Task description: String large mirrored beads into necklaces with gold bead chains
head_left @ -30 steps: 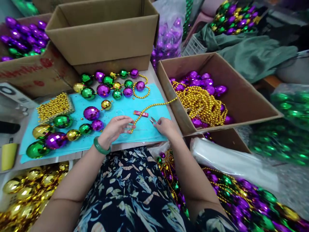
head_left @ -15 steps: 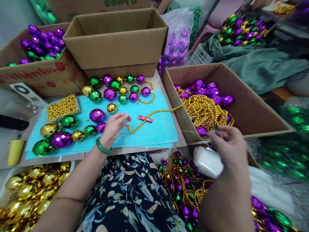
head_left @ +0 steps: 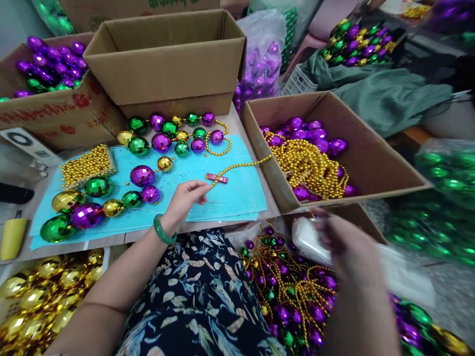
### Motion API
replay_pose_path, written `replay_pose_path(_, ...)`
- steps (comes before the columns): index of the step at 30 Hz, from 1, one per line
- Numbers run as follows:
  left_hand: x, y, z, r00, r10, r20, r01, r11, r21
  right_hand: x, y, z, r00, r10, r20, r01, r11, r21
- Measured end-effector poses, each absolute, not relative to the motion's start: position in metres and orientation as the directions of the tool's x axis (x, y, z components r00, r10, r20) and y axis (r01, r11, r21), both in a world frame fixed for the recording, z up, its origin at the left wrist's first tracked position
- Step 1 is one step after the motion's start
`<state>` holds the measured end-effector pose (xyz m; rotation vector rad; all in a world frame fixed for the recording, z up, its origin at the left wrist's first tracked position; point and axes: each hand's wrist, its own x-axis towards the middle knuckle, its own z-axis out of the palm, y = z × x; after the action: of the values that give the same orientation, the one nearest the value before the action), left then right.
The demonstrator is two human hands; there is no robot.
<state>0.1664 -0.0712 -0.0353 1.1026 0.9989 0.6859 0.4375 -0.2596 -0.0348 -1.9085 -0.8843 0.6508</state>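
Note:
My left hand [head_left: 185, 200], with a green bangle at the wrist, pinches the end of a string of small gold beads [head_left: 241, 165]. That string runs across the blue sheet [head_left: 237, 198] into the box at the right. Out to the right, in front of that box, my right hand [head_left: 345, 237] is smeared by motion. Its fingers look curled together, and what they hold is too blurred to name. A faint thread seems to stretch towards it. Strung purple, green and gold faceted balls [head_left: 87, 215] lie left of my left hand. Under the gold string lies a small red-purple strip [head_left: 221, 178].
An open cardboard box [head_left: 371, 148] at right holds gold strings and purple balls. Another box [head_left: 170, 74] stands behind the sheet. A tray of gold beads [head_left: 89, 165] sits at left, and a yellow-handled tool [head_left: 14, 237] lies near the table edge. Bead strands [head_left: 289, 282] hang below.
My left hand has closed on the end of the gold bead string. My right hand has moved slightly lower and blurred; the dark slim object seen in it before is no longer distinct. The view has shifted.

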Motion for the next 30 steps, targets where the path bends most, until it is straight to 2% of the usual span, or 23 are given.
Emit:
replay_pose_path(1, 0.170, -0.076, -0.034, 0.435, 0.850, -0.296, 0.032, 0.314, 0.949, 0.409, -0.243, -0.036, 0.541, 0.815, -0.208, 0.107, -0.312, -0.944)
replay_pose_path(2, 0.172, -0.080, -0.032, 0.454, 0.845, -0.284, 0.044, 0.297, 0.954, 0.383, -0.228, -0.038, 0.459, 0.848, -0.266, -0.027, -0.286, -0.958)
replay_pose_path(3, 0.173, -0.084, -0.030, 0.472, 0.839, -0.271, 0.056, 0.278, 0.959, 0.361, -0.215, -0.042, 0.359, 0.883, -0.303, -0.112, -0.281, -0.953)
replay_pose_path(5, 0.173, -0.090, -0.026, 0.501, 0.829, -0.247, 0.083, 0.238, 0.968, 0.331, -0.195, -0.049, 0.280, 0.903, -0.326, -0.241, -0.262, -0.934)
replay_pose_path(9, 0.169, -0.096, -0.022, 0.511, 0.828, -0.232, 0.112, 0.204, 0.973, 0.316, -0.175, -0.058, 0.219, 0.918, -0.332, -0.339, -0.248, -0.908)
replay_pose_path(15, 0.167, -0.096, -0.030, 0.513, 0.825, -0.238, 0.104, 0.216, 0.971, 0.313, -0.168, -0.060, 0.176, 0.920, -0.351, -0.335, -0.280, -0.900)
replay_pose_path(18, 0.169, -0.096, -0.035, 0.531, 0.810, -0.248, 0.112, 0.223, 0.968, 0.309, -0.169, -0.063, 0.206, 0.924, -0.323, -0.298, -0.255, -0.920)
replay_pose_path(21, 0.168, -0.094, -0.039, 0.528, 0.806, -0.268, 0.137, 0.231, 0.963, 0.317, -0.170, -0.070, 0.307, 0.918, -0.252, -0.210, -0.193, -0.958)
replay_pose_path(24, 0.163, -0.091, -0.041, 0.499, 0.818, -0.287, 0.148, 0.246, 0.958, 0.341, -0.166, -0.080, 0.500, 0.853, -0.149, 0.052, -0.201, -0.978)
replay_pose_path(25, 0.161, -0.090, -0.041, 0.490, 0.822, -0.291, 0.146, 0.252, 0.957, 0.350, -0.163, -0.084, 0.567, 0.814, -0.123, 0.178, -0.268, -0.947)
replay_pose_path(27, 0.156, -0.088, -0.042, 0.483, 0.825, -0.293, 0.141, 0.257, 0.956, 0.366, -0.156, -0.091, 0.652, 0.751, -0.102, 0.400, -0.455, -0.796)
replay_pose_path(30, 0.152, -0.086, -0.043, 0.479, 0.831, -0.283, 0.134, 0.249, 0.959, 0.375, -0.143, -0.099, 0.642, 0.751, -0.152, 0.584, -0.608, -0.538)
